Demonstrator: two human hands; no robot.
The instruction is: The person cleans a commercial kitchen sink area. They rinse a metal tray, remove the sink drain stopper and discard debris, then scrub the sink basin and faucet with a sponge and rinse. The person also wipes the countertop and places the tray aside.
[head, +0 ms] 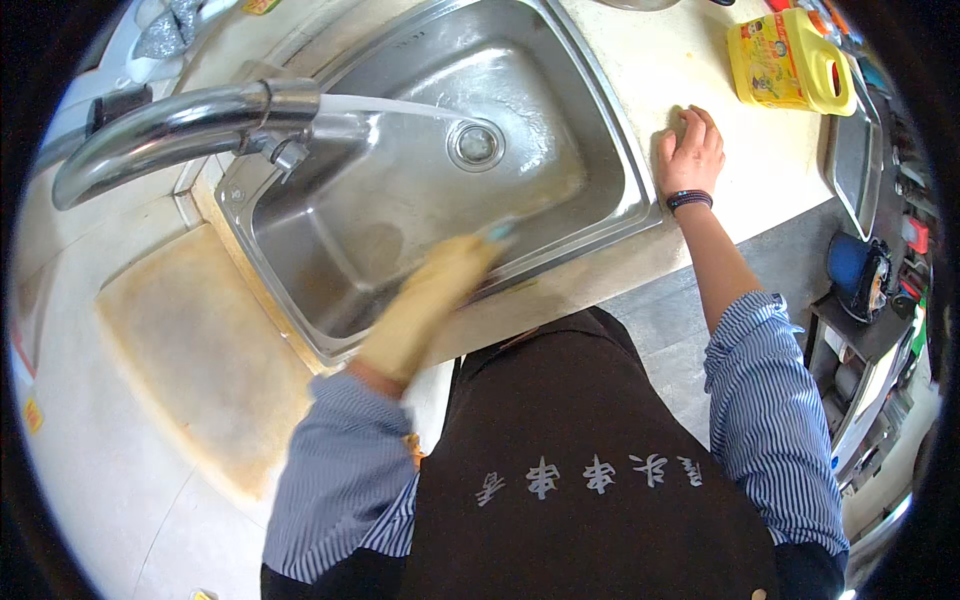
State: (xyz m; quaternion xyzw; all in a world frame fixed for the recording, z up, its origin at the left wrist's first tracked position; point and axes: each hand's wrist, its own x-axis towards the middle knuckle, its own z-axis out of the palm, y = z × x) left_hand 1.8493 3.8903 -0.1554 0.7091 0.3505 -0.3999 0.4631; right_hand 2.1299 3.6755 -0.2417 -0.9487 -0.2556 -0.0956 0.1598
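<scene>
A yellow glove covers my left hand (442, 281), which is blurred over the near rim of the stainless steel sink (360, 225). At its fingertips shows a small light-blue patch (499, 231); the blur hides what it is and whether the fingers grip it. Palm down on the pale countertop (637, 45), my bare right hand (691, 154) rests to the right of the sink, holding nothing, thumb apart from the fingers. Water (397, 105) runs from the chrome faucet (187, 135) towards the round drain (476, 145).
A yellow jug with a handle (780, 64) stands on the counter beyond my right hand. Near it is a tray (855, 172). A stained pale panel (210, 360) lies left of the sink. Shelving (862, 352) is at the far right, above the grey floor (660, 322).
</scene>
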